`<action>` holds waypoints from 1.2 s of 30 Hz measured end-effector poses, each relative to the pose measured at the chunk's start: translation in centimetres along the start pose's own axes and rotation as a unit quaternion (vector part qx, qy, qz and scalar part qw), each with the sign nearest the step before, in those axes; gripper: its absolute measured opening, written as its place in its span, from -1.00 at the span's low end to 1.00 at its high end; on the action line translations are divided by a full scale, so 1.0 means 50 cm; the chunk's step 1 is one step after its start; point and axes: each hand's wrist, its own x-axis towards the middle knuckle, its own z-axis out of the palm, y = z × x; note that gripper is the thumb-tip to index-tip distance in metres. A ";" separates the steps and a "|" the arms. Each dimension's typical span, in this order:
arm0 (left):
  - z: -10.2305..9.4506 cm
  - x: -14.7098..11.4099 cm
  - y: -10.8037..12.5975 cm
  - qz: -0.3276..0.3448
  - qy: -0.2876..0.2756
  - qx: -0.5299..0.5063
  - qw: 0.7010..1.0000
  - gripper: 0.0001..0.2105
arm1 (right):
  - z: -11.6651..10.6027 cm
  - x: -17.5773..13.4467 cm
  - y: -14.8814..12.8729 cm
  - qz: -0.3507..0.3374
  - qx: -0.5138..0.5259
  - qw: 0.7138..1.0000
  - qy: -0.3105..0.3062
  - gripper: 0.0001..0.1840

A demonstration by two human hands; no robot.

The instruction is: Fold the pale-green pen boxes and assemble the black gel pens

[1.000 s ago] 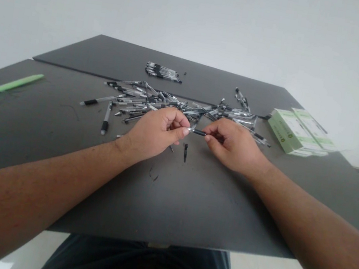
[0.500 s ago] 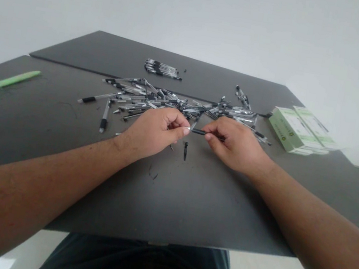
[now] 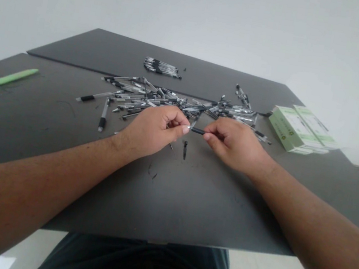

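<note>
Between my two hands a pen (image 3: 197, 131) with a black grip lies level, just above the grey table. My left hand (image 3: 160, 129) pinches its left end at the metallic tip between thumb and forefinger. The other end is gripped by my right hand (image 3: 231, 142), whose fingers hide the rest of the barrel. Behind my hands spreads a loose pile of clear pens with black grips (image 3: 158, 97). A small black piece (image 3: 184, 150) lies on the table just below the held pen.
Farther back sits a neat row of pens (image 3: 162, 67). Green and white boxes (image 3: 298, 129) stand at the right, and a long green pen-shaped object (image 3: 4, 81) lies at the left. Thin black scraps (image 3: 153, 173) lie nearer the front edge of the table (image 3: 165, 223).
Both hands keep nearly the same place and hold on the pen. My right fingers sit very slightly farther right along it. The view has shifted a little.
</note>
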 end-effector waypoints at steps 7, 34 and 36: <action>0.004 0.000 0.001 0.012 -0.004 0.009 1.000 -0.86 | -0.001 -0.001 0.000 0.016 0.017 1.000 0.003 -0.94; 0.001 0.000 0.006 0.013 -0.009 0.025 1.000 -0.87 | -0.005 0.001 0.000 0.024 0.020 0.999 -0.035 -0.80; 0.000 -0.001 0.008 0.012 -0.011 0.029 0.999 -0.88 | -0.005 0.001 0.000 0.027 0.028 0.999 -0.034 -0.81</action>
